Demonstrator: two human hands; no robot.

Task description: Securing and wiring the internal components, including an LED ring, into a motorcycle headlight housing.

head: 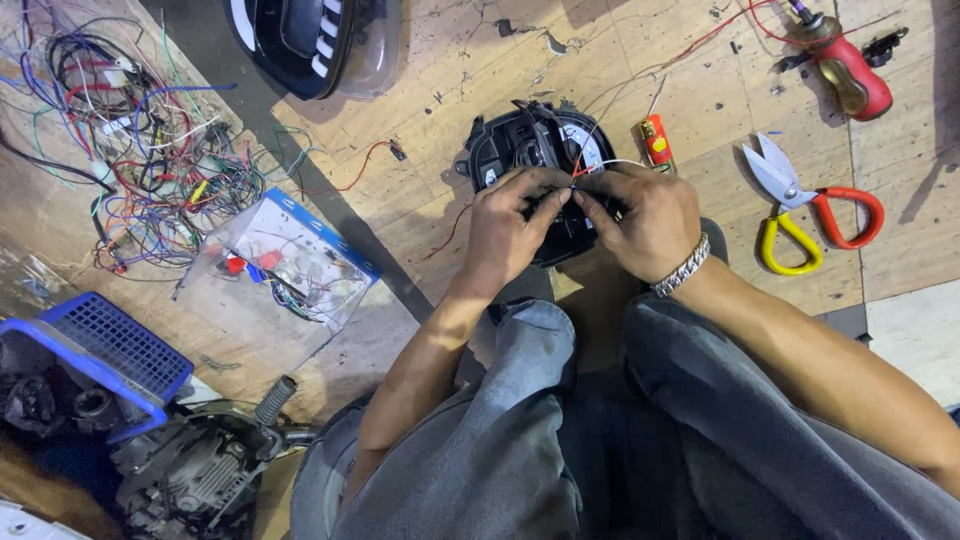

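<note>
Both hands are pinched together over the black lamp housing (530, 150), which sits on the plywood surface (450, 80) just past the knees. The left hand (505, 232) and right hand (645, 218) each nip a bit of thin wire (605, 165) between thumb and fingertips, meeting right in the middle above the housing. Neither hand is wrapped around the housing itself.

My guess on handling: the wire is soft, light and floppy, easy to kink or snap at a joint, so fingertip pinches near the ends look like the way to go. The housing looks like stiff, light plastic with a curved back, so it could rock or slide on the wood; best gripped by its rim, not the wires.

Count of what's around:
- one housing under the hands, one other dark lamp unit (315, 40) at the top
- one pair of snips (810, 205) with red and yellow handles
- one red-handled tool (850, 70) top right
- one small red and yellow tester (655, 140) beside the housing
- one clear box (285, 265) of bits
- one blue basket (100, 345)
- one big wire tangle (130, 130), strands too many to count
</note>
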